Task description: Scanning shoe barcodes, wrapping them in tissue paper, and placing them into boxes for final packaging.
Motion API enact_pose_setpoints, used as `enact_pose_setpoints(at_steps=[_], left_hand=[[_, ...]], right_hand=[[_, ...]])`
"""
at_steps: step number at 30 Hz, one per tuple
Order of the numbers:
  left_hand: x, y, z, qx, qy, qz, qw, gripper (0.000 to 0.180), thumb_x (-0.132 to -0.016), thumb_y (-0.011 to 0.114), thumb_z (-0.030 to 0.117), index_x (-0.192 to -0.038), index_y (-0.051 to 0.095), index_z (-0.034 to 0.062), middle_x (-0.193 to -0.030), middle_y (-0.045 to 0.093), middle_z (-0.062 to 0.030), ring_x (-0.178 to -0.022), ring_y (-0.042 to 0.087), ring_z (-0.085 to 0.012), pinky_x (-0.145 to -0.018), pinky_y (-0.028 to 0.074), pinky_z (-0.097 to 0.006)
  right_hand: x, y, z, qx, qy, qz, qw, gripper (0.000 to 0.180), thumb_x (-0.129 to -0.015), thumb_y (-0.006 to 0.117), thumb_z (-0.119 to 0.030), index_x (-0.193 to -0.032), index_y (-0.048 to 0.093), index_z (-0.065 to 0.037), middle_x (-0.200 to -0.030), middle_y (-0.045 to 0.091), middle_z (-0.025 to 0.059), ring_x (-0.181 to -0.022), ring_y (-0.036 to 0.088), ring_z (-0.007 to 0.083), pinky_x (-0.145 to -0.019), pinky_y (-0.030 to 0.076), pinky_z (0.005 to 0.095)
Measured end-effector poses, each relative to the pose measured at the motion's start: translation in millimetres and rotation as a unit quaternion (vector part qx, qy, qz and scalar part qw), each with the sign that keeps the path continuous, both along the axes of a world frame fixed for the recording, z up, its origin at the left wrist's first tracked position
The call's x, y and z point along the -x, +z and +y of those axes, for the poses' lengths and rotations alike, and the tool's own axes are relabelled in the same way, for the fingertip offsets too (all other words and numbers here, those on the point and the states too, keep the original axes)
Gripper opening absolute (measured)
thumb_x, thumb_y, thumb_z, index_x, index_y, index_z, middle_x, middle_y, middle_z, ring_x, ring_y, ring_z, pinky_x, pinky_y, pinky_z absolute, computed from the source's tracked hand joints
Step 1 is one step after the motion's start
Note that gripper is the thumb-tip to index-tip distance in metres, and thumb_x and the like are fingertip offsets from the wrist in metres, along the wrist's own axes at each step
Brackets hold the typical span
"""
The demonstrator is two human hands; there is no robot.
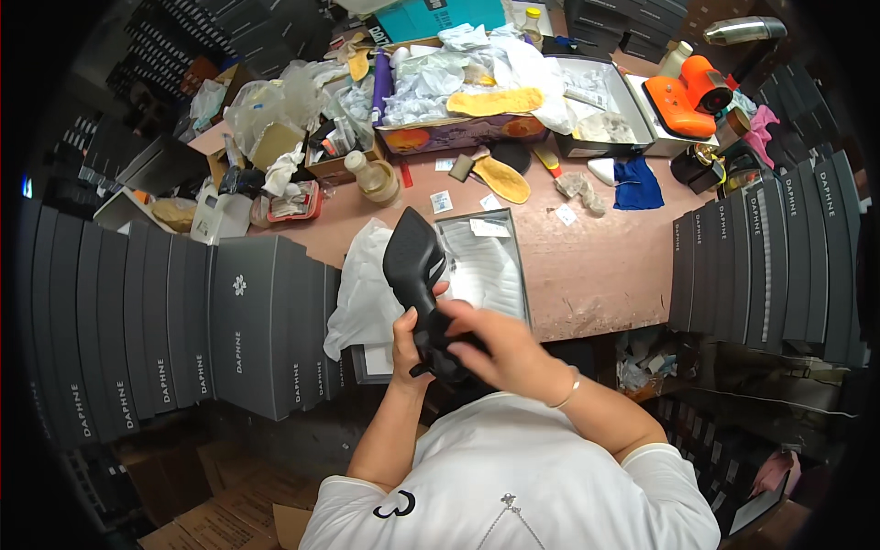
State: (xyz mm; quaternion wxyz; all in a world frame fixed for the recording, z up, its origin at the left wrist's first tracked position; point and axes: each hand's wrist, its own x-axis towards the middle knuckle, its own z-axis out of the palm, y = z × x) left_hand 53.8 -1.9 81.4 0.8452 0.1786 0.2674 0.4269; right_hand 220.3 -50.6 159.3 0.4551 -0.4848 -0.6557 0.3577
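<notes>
Shoe: it is black and pointy, held up above the open box on the counter. It looks light and stiff, maybe a bit smooth. The left hand wraps its fingers around the middle from below. The right hand lies over the back part, fingers curled on it. The thick middle seems the best place to hold.

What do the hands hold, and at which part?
Both hold one black shoe: the left hand grips its middle from below, and the right hand covers its heel end.
</notes>
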Motion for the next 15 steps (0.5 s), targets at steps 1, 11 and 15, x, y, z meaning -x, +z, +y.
enact_pose_setpoints(at_steps=[1, 11, 15], left_hand=[[-2.3, -1.9, 0.8, -0.010, -0.004, 0.007, 1.000, 0.059, -0.092, 0.039, 0.038, -0.134, 0.039, -0.0034, -0.094, 0.062, -0.0106, -0.086, 0.061, -0.0159, -0.079, 0.051, -0.031], [-20.0, -15.5, 23.8, -0.008, -0.013, 0.076, 0.997, 0.052, -0.091, 0.036, 0.031, -0.128, 0.041, -0.0042, -0.096, 0.061, -0.0140, -0.100, 0.058, -0.0277, -0.092, 0.046, -0.043], [-47.5, -27.0, 26.6, -0.037, -0.038, -0.050, 0.997, 0.043, -0.090, 0.038, 0.030, -0.118, 0.047, -0.0027, -0.095, 0.062, -0.0132, -0.115, 0.051, -0.0294, -0.110, 0.030, -0.044]], right_hand=[[1.4, -8.1, -0.8, -0.034, 0.015, -0.005, 0.999, 0.053, -0.078, 0.067, 0.001, -0.128, 0.050, -0.006, -0.093, 0.064, 0.0126, -0.081, 0.064, 0.0274, -0.075, 0.050, 0.0318], [-103.6, -106.1, 65.1, -0.070, -0.201, -0.202, 0.956, 0.040, -0.089, 0.061, -0.023, -0.121, 0.054, 0.002, -0.112, 0.061, 0.0217, -0.101, 0.059, 0.0377, -0.087, 0.047, 0.0385], [-86.2, -93.6, 33.3, 0.261, 0.008, 0.136, 0.956, 0.037, -0.092, 0.058, -0.029, -0.113, 0.059, 0.001, -0.101, 0.064, 0.0153, -0.091, 0.062, 0.0274, -0.081, 0.047, 0.0349]])
